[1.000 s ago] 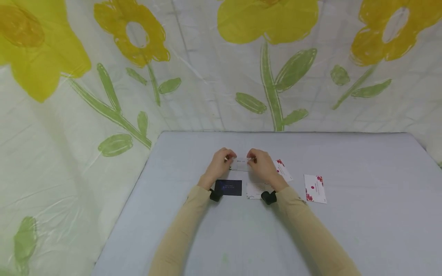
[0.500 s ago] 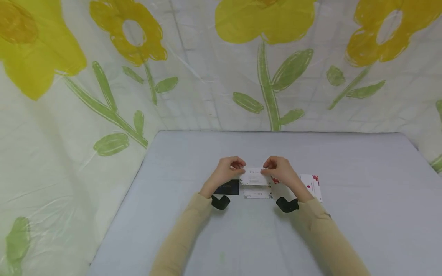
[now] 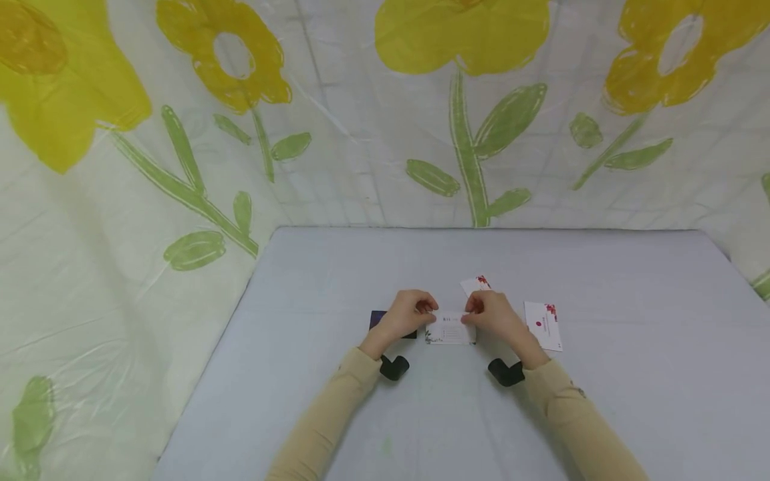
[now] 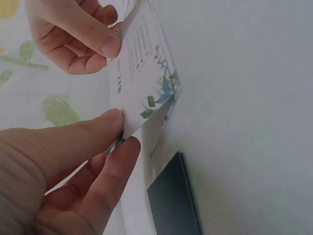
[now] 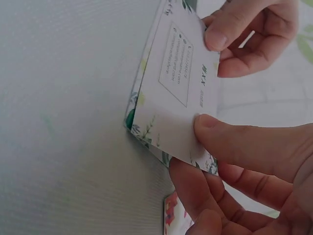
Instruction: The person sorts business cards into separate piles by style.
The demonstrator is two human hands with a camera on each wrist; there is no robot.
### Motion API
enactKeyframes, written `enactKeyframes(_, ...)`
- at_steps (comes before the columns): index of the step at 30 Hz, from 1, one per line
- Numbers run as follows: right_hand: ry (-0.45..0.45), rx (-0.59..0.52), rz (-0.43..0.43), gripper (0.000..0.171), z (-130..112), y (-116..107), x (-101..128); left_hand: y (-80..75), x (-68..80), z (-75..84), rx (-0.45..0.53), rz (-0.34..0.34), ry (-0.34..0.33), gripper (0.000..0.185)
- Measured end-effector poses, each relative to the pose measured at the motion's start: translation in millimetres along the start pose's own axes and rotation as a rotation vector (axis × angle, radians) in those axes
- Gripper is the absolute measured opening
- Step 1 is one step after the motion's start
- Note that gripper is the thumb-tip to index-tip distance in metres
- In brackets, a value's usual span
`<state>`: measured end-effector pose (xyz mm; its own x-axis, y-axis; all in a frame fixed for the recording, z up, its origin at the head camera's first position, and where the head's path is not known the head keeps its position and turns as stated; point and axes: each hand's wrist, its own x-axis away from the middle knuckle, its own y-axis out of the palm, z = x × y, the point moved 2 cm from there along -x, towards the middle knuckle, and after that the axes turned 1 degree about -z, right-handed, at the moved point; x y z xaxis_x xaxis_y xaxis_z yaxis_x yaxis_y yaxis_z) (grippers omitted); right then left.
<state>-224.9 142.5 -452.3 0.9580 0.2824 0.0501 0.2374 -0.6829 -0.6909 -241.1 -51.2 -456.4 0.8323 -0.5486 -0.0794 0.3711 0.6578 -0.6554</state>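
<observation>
A white business card (image 3: pixel 450 330) with leaf prints at its corners is held between both hands. My left hand (image 3: pixel 410 314) pinches its far left corner, thumb on the printed face and fingers beneath. On the far right corner, my right hand (image 3: pixel 494 317) has the same kind of pinch. A second leaf-printed card (image 4: pixel 160 128) lies directly under the held one and is mostly hidden; the near edges almost line up, while the held card tilts up toward the fingers. A dark blue card (image 3: pixel 377 320) lies left, partly behind the left hand.
Two white cards with red flowers lie to the right: one card (image 3: pixel 474 285) angled behind the right hand, another card (image 3: pixel 543 327) farther right. A pale grey cloth covers the table (image 3: pixel 445 427). A flower-printed curtain (image 3: pixel 361 153) hangs at the back and left.
Both hands have brought the white card toward the person and slightly right, down over the matching card, which is now covered. The angled red-flowered card behind has come into view.
</observation>
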Motion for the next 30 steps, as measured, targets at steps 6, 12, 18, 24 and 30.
enactKeyframes(6, -0.005, 0.046, -0.001, 0.012, 0, 5, 0, 3.5, 0.0, 1.1, -0.085, -0.007, -0.002, 0.012)
enactKeyframes(12, 0.018, 0.076, -0.011, 0.01, -3, 8, 2, 6.5, 2.0, 3.0, -0.134, -0.025, -0.027, 0.011)
enactKeyframes(18, 0.038, 0.133, -0.014, 0.012, -4, 11, 2, 7.0, 4.0, 5.3, -0.193, -0.024, -0.029, 0.011)
enactKeyframes(24, 0.035, 0.159, -0.01, 0.013, -5, 11, 2, 8.0, 3.9, 6.2, -0.221, -0.028, -0.049, 0.011)
enactKeyframes(30, 0.037, 0.159, -0.021, 0.013, -4, 12, 2, 9.6, 2.9, 3.7, -0.239, -0.036, -0.064, 0.01)
